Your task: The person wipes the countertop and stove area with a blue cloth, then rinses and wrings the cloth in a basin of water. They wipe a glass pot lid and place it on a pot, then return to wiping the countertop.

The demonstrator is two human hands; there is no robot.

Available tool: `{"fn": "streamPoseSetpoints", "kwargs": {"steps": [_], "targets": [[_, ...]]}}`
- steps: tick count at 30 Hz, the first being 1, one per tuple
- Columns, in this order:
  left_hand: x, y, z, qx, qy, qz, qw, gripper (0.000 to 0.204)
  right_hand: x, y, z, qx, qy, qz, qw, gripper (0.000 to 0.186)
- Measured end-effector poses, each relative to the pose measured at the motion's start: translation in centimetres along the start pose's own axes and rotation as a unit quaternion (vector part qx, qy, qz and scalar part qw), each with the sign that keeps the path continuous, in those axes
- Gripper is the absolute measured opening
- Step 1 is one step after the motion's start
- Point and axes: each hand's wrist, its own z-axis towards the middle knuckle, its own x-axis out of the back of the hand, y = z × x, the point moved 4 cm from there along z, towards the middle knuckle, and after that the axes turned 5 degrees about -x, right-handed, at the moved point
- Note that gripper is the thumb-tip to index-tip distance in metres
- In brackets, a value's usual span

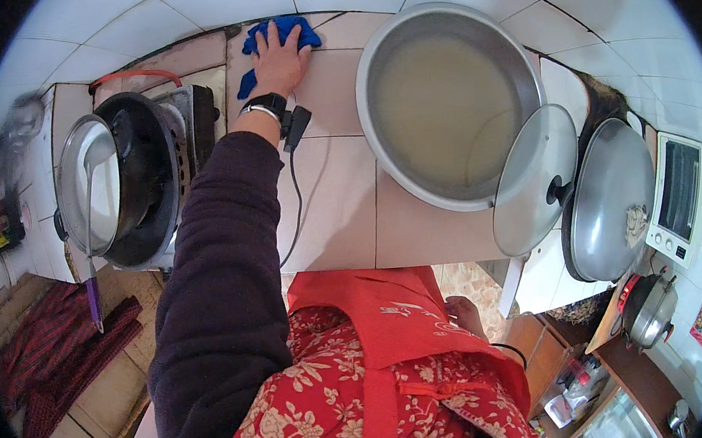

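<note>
My left hand lies with spread fingers on a crumpled blue cloth at the back of the tiled counter. Below that wrist are a black plug-like object and its cord. To the right sits a large metal basin holding cloudy liquid. Down beside the red apron, my right hand is partly visible with curled fingers; whatever they might hold is hidden.
Left: stove with dark pan, metal bowl and ladle; dark red fabric. Right: glass lid, large metal lid, white appliance, lidded pot and wooden shelving.
</note>
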Motion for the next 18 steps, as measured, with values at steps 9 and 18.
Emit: {"fn": "streamPoseSetpoints", "kwargs": {"steps": [9, 18], "targets": [[-0.6, 6.3, -3.3, -0.126, 0.003, 0.011, 0.992, 0.048, -0.8, -2.4, -0.5, 0.009, 0.015, -0.074, 0.997, 0.028], [1.1, 11.1, -19.2, -0.155, -0.023, -0.043, 0.987, 0.046, 2.9, -0.1, 0.8, 0.051, -0.007, -0.082, 0.995, 0.023]]}}
